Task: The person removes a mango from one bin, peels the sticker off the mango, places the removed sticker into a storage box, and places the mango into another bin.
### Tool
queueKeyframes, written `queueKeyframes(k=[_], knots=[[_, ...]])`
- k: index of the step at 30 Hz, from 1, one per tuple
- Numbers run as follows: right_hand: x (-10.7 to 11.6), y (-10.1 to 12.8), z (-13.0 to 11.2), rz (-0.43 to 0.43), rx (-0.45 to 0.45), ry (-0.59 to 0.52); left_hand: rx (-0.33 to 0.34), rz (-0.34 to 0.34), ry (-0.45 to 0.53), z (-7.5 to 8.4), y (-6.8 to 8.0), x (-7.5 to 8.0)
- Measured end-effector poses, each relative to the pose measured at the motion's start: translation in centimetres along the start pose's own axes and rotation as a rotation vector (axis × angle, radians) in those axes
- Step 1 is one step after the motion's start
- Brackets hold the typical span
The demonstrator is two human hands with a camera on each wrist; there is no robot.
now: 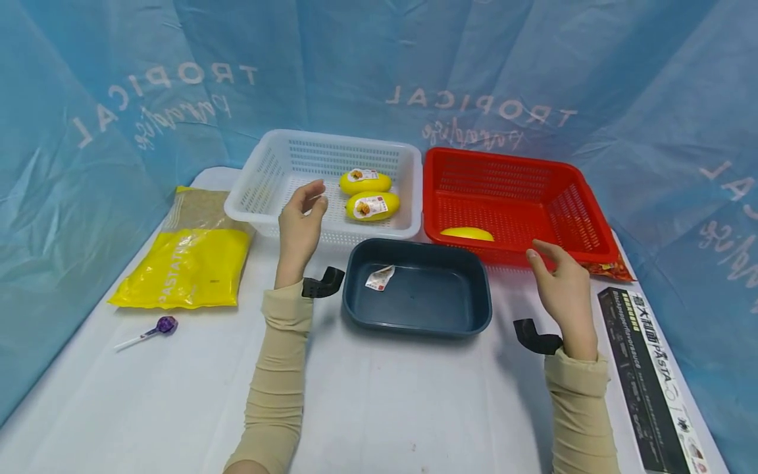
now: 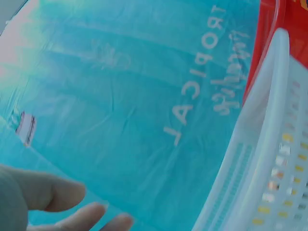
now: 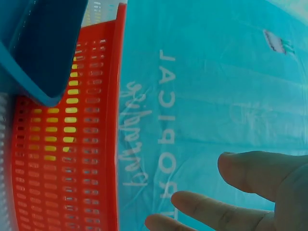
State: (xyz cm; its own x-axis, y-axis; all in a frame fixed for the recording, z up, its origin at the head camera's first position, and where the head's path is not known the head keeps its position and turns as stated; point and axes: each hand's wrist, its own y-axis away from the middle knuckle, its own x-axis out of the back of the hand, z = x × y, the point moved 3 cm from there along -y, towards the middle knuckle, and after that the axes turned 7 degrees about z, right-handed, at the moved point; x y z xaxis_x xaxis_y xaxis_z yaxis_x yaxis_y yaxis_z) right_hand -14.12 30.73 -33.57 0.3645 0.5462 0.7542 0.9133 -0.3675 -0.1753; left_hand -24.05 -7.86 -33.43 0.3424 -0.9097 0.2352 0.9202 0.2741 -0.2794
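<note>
My left hand (image 1: 299, 230) hovers over the front left part of the white basket (image 1: 254, 214), its fingers loosely bent and holding nothing. Two yellow oval fruits with labels, a rear one (image 1: 379, 184) and a front one (image 1: 387, 204), lie to the right of it inside that basket. Near the front right rim of the red basket (image 1: 509, 161) is my right hand (image 1: 565, 293), thumb and fingers apart with nothing between them. Another yellow fruit (image 1: 468, 233) shows partly behind the red basket's front wall. Between my hands stands a dark blue bin (image 1: 414, 296) with a crumpled label (image 1: 380, 278) inside.
At the left are a yellow pasta bag (image 1: 207, 263) and a purple lollipop (image 1: 166, 324). A long black-and-white pasta box (image 1: 645, 375) lies at the right edge. One red packet (image 1: 616, 270) is partly hidden behind the red basket. Blue curtain (image 1: 355, 66) hangs behind.
</note>
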Motion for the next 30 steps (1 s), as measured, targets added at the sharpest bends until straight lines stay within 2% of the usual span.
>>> queueKeyframes(k=[7, 13, 21, 26, 30], knots=[[-0.8, 0.6, -1.3, -0.032, 0.099, -0.018, 0.039, 0.267, 0.07, -1.6, -0.7, 2.1], [-2.7, 0.6, -2.6, -0.125, 0.22, -0.096, 0.08, 0.398, 0.041, -2.4, -1.1, 3.0], [-5.5, -0.4, -5.2, -0.276, 0.344, -0.139, 0.147, 0.468, -0.044, -3.7, -1.3, 3.9], [-6.5, -1.2, -7.1, -0.32, 0.387, -0.142, 0.179, 0.471, -0.086, -4.4, -1.6, 4.4], [-7.1, -1.6, -8.8, -0.362, 0.432, -0.156, 0.179, 0.468, -0.109, -5.0, -1.9, 4.7]])
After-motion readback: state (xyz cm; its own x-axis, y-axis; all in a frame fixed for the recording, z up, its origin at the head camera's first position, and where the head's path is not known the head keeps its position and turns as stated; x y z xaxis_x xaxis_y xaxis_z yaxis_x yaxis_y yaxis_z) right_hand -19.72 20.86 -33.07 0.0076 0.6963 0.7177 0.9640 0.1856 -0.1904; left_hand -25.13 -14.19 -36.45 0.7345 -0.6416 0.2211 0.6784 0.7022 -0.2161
